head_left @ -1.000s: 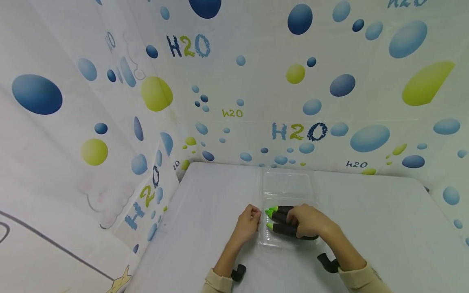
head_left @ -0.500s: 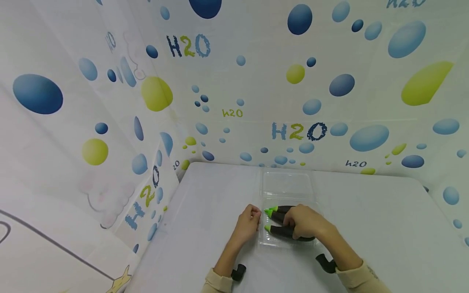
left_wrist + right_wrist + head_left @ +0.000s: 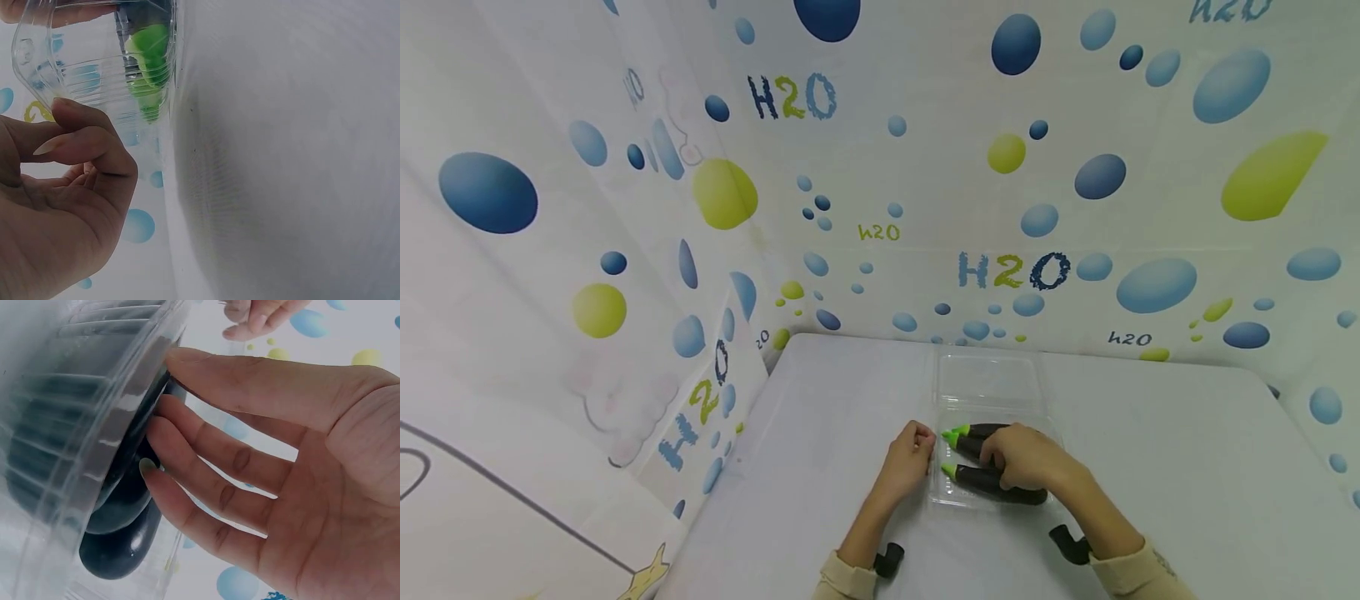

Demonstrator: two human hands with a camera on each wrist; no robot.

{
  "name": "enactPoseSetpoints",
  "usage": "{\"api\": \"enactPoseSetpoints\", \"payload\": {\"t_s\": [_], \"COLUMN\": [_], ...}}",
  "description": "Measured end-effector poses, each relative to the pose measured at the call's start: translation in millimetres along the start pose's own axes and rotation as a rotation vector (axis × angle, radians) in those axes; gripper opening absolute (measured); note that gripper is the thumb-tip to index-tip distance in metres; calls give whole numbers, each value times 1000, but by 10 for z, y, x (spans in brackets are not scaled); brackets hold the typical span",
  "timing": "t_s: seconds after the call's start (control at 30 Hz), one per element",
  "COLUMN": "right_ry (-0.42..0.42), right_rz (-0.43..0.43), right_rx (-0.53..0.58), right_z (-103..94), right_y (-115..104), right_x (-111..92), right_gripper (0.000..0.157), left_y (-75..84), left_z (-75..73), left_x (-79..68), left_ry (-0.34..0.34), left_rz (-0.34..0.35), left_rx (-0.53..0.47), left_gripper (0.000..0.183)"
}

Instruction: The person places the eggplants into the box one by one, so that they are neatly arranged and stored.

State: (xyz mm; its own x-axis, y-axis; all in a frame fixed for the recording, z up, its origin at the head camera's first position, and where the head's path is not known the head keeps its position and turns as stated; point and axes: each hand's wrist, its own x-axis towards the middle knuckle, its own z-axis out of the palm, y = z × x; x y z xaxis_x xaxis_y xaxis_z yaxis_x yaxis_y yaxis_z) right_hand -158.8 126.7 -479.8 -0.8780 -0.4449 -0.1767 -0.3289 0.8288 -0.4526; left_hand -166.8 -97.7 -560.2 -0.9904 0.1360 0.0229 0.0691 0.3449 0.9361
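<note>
A clear hinged plastic box (image 3: 951, 497) lies with its lid (image 3: 988, 379) folded back. In it are three dark eggplants with bright green stem ends pointing left: the far one (image 3: 981, 429), the middle one (image 3: 967, 446) and the near one (image 3: 1018, 495). My right hand (image 3: 1026, 457) reaches over their right part; in the right wrist view its thumb and fairly straight fingertips touch the dark skins (image 3: 115, 553). My left hand (image 3: 907, 457) is at the box's left side, fingers curled at its rim, as the left wrist view shows (image 3: 81, 144).
The box sits on a white table (image 3: 835, 400) against a wall covering (image 3: 917, 167) printed with blue and green dots. Beige sleeves (image 3: 846, 577) and black wrist mounts (image 3: 890, 560) show below both hands.
The near eggplant has shifted left and toward me, opening a gap from the middle one, and its right end now shows more. My right hand moved slightly left; the left stayed put.
</note>
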Motion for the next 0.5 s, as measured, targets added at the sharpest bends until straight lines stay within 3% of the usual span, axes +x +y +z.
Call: {"api": "enactPoseSetpoints", "payload": {"t_s": [0.3,0.5], "right_ry": [46,195], "right_rz": [-49,-11], "right_rx": [86,148], "right_z": [-56,-102], "right_y": [186,338], "right_x": [-62,-116], "right_gripper": [30,19], "left_y": [-12,-52], "left_z": [-3,-16], "left_x": [10,50], "left_ry": [0,-5], "left_rz": [3,-2], "left_rx": [-12,-17], "left_gripper": [10,12]}}
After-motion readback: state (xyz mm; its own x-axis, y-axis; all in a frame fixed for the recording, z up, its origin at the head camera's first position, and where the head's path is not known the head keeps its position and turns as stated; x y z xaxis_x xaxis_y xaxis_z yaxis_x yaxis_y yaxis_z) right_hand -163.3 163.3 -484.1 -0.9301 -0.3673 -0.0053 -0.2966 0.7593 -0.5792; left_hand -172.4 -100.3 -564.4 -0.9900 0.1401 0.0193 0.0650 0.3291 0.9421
